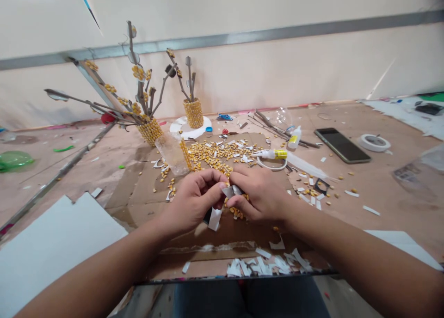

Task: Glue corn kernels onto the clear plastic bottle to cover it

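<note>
Right in the middle, a white strip (229,191) is pinched between both hands, held just above the cardboard (138,193) with a few kernels (237,212) lying beneath it. The left hand (194,200) comes in from 8 o'clock and the right hand (262,195) from 4 o'clock, so the strip lies at the fingertips of each and neither hand is nearer. Its long axis runs from the pinch down toward 7 o'clock, where the loose end hangs below the left thumb. Both hands are closed almost fully, thumbs pressed against curled fingers, with only the strip between the tips. Whether the right fingers hold a folded-over part of it I cannot tell. At 12 o'clock from the hands the main heap of kernels spreads out. A clear bottle (171,154) lies beside it at 11 o'clock and a glue tube (274,155) at 1 o'clock. Farther off at 11 o'clock stand two kernel-covered vases (151,131) with twigs. A phone (342,144) and tape roll (373,142) lie at 2 o'clock. White scraps (263,265) line the near edge at 6 o'clock, and a white sheet (52,244) lies at 8 o'clock.
</note>
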`<state>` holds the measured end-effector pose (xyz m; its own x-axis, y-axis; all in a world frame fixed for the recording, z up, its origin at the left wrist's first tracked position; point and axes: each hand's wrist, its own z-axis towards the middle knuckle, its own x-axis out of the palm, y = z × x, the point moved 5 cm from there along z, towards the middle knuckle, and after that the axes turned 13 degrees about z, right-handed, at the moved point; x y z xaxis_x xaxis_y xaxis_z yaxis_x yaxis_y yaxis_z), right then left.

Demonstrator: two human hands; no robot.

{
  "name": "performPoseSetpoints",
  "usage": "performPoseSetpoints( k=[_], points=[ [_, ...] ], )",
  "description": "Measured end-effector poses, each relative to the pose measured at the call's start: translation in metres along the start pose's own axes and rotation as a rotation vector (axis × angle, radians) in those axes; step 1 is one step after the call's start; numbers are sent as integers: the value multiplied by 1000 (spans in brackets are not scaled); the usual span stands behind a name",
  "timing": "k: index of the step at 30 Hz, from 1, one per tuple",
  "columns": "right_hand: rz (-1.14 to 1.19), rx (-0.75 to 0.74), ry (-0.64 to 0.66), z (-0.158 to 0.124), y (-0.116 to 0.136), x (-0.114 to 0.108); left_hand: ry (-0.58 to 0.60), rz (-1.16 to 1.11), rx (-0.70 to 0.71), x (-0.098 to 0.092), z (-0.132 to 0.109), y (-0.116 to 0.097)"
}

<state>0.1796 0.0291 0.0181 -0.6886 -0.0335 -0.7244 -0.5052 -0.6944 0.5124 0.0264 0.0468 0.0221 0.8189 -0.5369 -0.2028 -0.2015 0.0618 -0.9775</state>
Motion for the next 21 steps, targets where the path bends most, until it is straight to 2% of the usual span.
performPoseSetpoints(
  k=[3, 6, 8, 11, 13, 16, 21],
  points=[
    [26, -6, 16, -1, 3, 3, 24, -18, 20, 1, -2, 0],
    [-3, -28, -25, -1, 8, 0, 54, -66, 44, 0, -4, 0],
    [-25, 17, -103, 0, 2, -8, 63, -113, 76, -1, -5, 0],
    [-25, 227, -289, 0, -25, -26, 66, -150, 101, -3, -4, 4],
    [-28, 291, -393, -2, -41, -37, 46, -165, 97, -5, -1, 7],
    [109, 163, -425, -1, -40, -40, 8, -182, 98, -7, 4, 9],
    [318, -163, -307, 0, -3, -20, 44, -137, 53, -5, 8, 9]
  ],
)
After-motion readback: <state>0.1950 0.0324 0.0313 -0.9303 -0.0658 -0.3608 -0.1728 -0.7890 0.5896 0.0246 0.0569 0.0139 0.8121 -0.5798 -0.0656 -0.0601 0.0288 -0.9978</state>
